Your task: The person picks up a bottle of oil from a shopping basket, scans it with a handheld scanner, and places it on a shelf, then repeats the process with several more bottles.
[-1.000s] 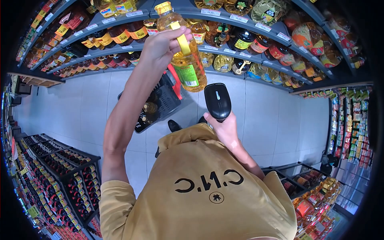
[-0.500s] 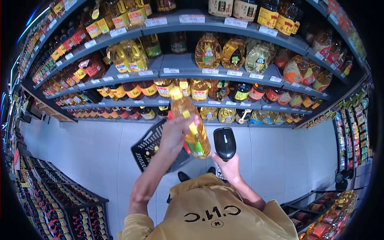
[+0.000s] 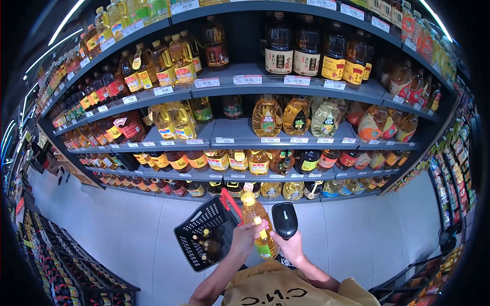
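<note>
- Grey multi-tier supermarket shelving (image 3: 291, 86) spans the view, bowed by the lens
- White price labels (image 3: 247, 79) along shelf edges
- Pale tile floor (image 3: 352, 224), joints visible
- Linear ceiling lights (image 3: 67, 22) lit, upper left and upper right
- Dark-framed display rack (image 3: 112, 290), lower left

"24.90" on a price tag (image 3: 184, 7)

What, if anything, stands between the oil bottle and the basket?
The red handle leans between the oil bottle and black basket in this view; the left hand, gripping the bottle, is on that side too.
</note>
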Motion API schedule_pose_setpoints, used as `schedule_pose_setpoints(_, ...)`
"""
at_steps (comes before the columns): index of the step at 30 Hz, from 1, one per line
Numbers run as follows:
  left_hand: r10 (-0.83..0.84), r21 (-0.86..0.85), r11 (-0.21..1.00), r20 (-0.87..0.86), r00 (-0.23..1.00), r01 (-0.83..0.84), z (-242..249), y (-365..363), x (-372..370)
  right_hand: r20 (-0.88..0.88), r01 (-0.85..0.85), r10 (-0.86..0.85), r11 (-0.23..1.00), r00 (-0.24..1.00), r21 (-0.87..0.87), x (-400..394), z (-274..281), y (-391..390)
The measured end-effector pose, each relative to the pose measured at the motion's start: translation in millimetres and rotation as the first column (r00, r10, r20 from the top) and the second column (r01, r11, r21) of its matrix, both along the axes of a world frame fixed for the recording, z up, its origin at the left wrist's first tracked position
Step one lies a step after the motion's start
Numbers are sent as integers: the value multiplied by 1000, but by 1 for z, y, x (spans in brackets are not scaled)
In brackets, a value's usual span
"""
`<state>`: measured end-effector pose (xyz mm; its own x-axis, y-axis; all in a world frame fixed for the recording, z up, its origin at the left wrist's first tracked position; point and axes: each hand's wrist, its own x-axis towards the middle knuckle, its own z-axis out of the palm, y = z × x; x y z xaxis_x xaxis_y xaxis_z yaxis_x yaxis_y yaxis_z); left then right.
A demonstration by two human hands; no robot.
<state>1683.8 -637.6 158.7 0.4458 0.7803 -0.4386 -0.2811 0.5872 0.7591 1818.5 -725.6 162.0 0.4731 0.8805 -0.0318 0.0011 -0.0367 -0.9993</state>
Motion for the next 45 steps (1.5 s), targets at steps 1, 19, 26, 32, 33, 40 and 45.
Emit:
schedule_pose_setpoints(1, 4, 8, 1000, -7, 1000, -4, -8, -2, 0, 7, -8, 8, 1000, 1000, 2, -1, 0, 0)
schedule_pose_setpoints(19, 69, 75, 995, 30, 997, -71, -17, -27, -25, -45, -74, 72, 996, 996, -49, -37, -6, 3)
schedule_pose_setpoints(26, 92, 45, 994, 123, 988, -98, -21, -33, -40, -9, -109, 109, 994, 994, -18, -51, -12, 2)
schedule_pose_setpoints(32, 151, -3, 988, 123, 981, -152, -13, -36, -49, -9, -134, 133, 988, 991, -71, -61, -14, 0)
schedule_pose_setpoints(33, 153, -9, 988, 125, 980, -153, -12, -36, -50, -6, -130, 130, 989, 992, -72, -62, -14, -1)
schedule_pose_setpoints(40, 99, 39, 994, 101, 990, -103, -22, -33, -69, -23, -108, 106, 992, 994, -69, -80, -11, 0)
schedule_pose_setpoints(45, 126, 12, 992, 120, 985, -129, -23, -35, -73, -9, -100, 100, 995, 995, -27, -89, -22, -4)
